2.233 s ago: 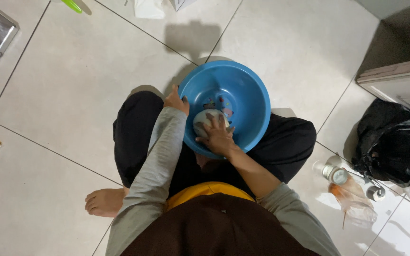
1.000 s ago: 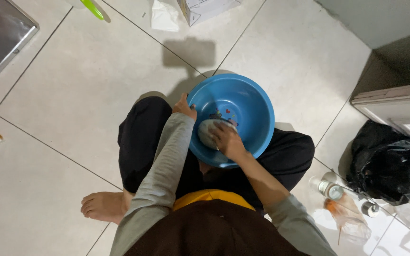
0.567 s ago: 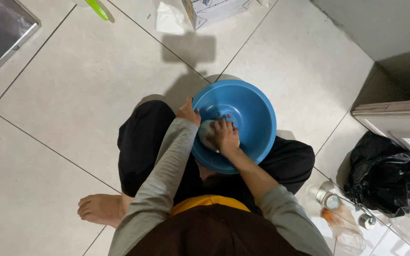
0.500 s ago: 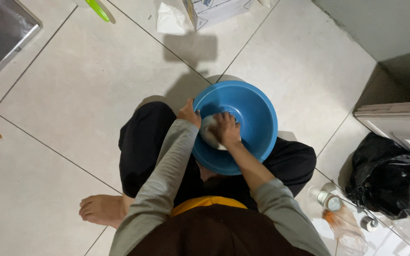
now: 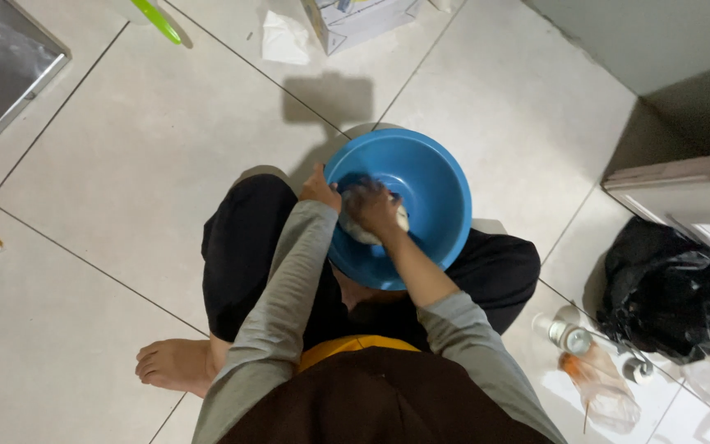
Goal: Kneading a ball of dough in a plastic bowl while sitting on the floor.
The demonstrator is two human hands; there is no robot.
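Fingers of the right hand [image 5: 374,207] curled down over a pale lump [image 5: 361,227], blurred, pressed against the inner wall of the blue basin [image 5: 433,185]. Left hand [image 5: 320,187] clamped on the basin's near-left rim, fingers together as far as can be told. Basin tilted on the lap. Right of the basin, a black bag [image 5: 666,289]; beyond the basin, a crumpled tissue [image 5: 284,39] and a box [image 5: 357,18].

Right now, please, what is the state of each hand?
Left hand: closed on the rim of the blue basin.
Right hand: inside the basin, pressed on a pale lump; grip cannot be told.
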